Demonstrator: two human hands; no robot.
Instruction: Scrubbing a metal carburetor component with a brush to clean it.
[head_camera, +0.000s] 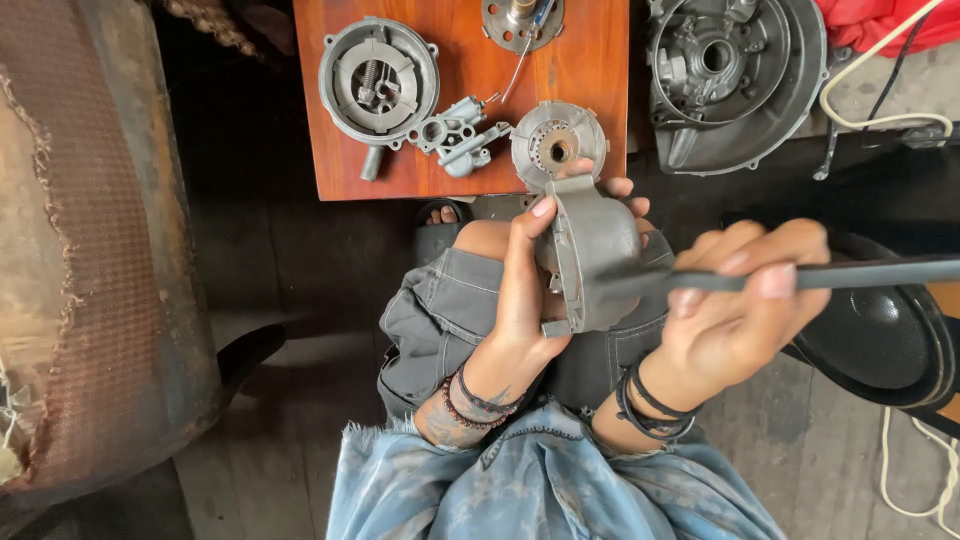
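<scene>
My left hand (523, 290) grips a grey cast-metal housing (590, 255) and holds it upright over my lap. A round flanged end (558, 146) of the same part points away from me toward the wooden board. My right hand (735, 300) is closed around a long dark tool (860, 274) that runs off to the right. The tool's tip rests against the lower side of the housing. Both wrists wear dark bands.
A reddish wooden board (590, 70) ahead carries a round grey cover (378, 80), a small carburettor-like part (455, 135) and a disc with a shaft (522, 20). A large engine casing (735, 80) lies right of it. A black pan (880, 340) sits at right, a rusty drum (90, 250) at left.
</scene>
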